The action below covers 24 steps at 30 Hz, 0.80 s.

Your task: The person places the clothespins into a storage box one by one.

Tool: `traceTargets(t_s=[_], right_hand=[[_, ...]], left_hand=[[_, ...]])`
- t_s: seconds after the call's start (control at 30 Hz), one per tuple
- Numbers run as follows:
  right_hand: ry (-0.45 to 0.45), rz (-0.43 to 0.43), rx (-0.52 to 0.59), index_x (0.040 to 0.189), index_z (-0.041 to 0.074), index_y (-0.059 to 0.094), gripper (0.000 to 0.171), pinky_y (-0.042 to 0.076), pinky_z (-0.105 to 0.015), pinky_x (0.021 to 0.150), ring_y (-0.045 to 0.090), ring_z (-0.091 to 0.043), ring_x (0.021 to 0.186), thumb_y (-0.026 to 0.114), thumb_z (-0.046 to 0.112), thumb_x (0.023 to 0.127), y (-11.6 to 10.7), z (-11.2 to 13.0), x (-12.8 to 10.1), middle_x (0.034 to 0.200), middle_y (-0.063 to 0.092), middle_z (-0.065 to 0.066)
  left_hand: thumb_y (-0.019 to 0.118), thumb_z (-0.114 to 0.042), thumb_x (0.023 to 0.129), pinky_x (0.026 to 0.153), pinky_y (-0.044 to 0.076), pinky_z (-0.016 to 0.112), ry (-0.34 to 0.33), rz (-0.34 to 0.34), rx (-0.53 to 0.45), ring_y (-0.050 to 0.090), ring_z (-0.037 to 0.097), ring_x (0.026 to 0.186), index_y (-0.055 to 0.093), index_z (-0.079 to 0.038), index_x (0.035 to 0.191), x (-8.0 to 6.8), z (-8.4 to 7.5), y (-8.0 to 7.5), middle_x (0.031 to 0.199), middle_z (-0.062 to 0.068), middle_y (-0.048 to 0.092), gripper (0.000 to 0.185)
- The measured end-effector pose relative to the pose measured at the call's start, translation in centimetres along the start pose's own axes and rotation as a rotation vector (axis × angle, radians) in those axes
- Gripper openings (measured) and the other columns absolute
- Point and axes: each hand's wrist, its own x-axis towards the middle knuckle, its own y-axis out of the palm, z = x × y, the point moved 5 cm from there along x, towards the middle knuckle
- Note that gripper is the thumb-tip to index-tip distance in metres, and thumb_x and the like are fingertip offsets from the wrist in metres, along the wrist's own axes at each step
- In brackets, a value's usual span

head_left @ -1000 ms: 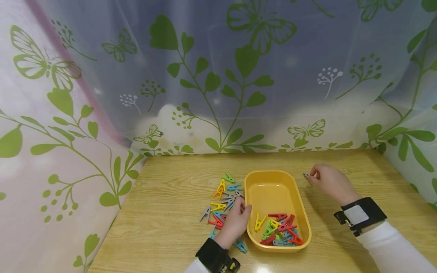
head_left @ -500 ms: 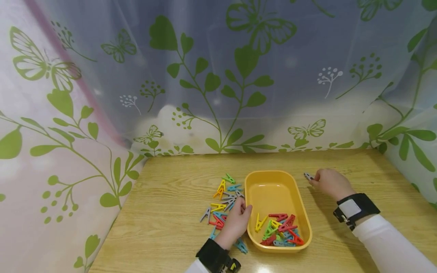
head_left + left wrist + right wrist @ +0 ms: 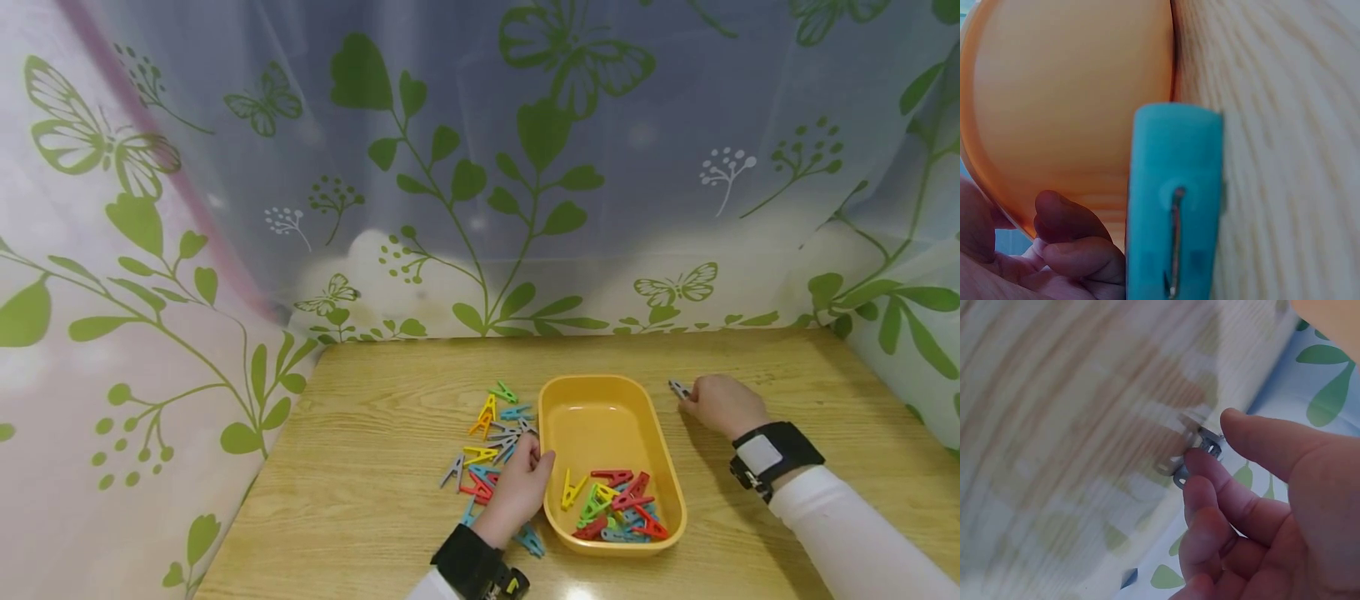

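Observation:
On the right of the table my right hand [image 3: 726, 406] pinches a grey clothespin [image 3: 678, 389] between thumb and fingers. In the right wrist view this clothespin [image 3: 1211, 447] is at the tabletop, partly covered by the fingertips. My left hand [image 3: 513, 487] grips the left rim of a yellow plastic tray [image 3: 600, 433]. Seen from the left wrist, curled fingers [image 3: 1079, 253] lie against the tray's outer wall, and a blue clothespin [image 3: 1175, 150] stands large beside them. Red, yellow, green and blue clothespins [image 3: 630, 492] lie in the tray's near end.
Left of the tray, several loose clothespins [image 3: 480, 454] in mixed colours are spread on the wooden table [image 3: 360, 467], some partly behind the left hand. A curtain [image 3: 480, 208] printed with leaves and butterflies hangs behind the table and along both sides.
My right hand has shifted slightly toward me, its wrist moving left, and more of the grey clothespin now shows past the fingertips. The left hand and tray have stayed in place.

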Motion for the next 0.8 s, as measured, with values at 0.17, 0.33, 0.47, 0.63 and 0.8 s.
traceTargets(t_s=[0.17,0.33,0.47,0.63,0.8], right_hand=[[0.04,0.026,0.001,0.063,0.01,0.06,0.038,0.032,-0.027,0.051,0.042,-0.014,0.053,0.069,0.024,0.097,0.3,-0.1,0.3,0.057,0.046,0.001],[0.056,0.04,-0.01,0.058,0.012,0.056,0.042,0.031,-0.027,0.051,0.042,-0.014,0.052,0.068,0.022,0.097,0.5,-0.2,0.6,0.055,0.043,0.002],[0.052,0.036,-0.015,0.06,0.011,0.057,0.039,0.032,-0.028,0.052,0.044,-0.016,0.054,0.068,0.02,0.097,0.6,-0.4,0.7,0.058,0.046,0.0],[0.055,0.032,0.0,0.06,0.012,0.055,0.039,0.033,-0.028,0.051,0.044,-0.015,0.053,0.065,0.019,0.097,0.6,-0.4,0.7,0.057,0.046,0.001],[0.064,-0.018,0.045,0.067,0.009,0.056,0.034,0.034,-0.03,0.05,0.045,-0.018,0.054,0.062,0.018,0.098,-0.4,-0.1,0.2,0.06,0.048,-0.002]], left_hand=[[0.05,-0.019,0.109,0.054,0.03,0.024,0.009,0.0,-0.004,0.036,0.013,0.06,0.036,-0.011,0.095,-0.1,-0.1,0.0,0.078,0.0,0.033,0.022],[0.052,-0.02,0.109,0.053,0.029,0.025,0.018,-0.009,-0.008,0.036,0.014,0.059,0.036,-0.01,0.095,-0.2,-0.2,0.0,0.078,0.0,0.033,0.023],[0.051,-0.019,0.109,0.053,0.03,0.024,0.006,-0.005,-0.005,0.038,0.013,0.061,0.037,-0.011,0.095,-0.1,-0.1,0.0,0.079,0.0,0.034,0.021],[0.05,-0.018,0.109,0.054,0.031,0.024,-0.001,-0.004,0.004,0.038,0.013,0.061,0.038,-0.011,0.096,0.0,-0.1,0.0,0.079,0.0,0.035,0.02],[0.051,-0.018,0.108,0.054,0.03,0.024,0.008,-0.014,0.003,0.037,0.014,0.061,0.038,-0.01,0.096,-0.1,-0.2,0.0,0.079,0.0,0.034,0.02]])
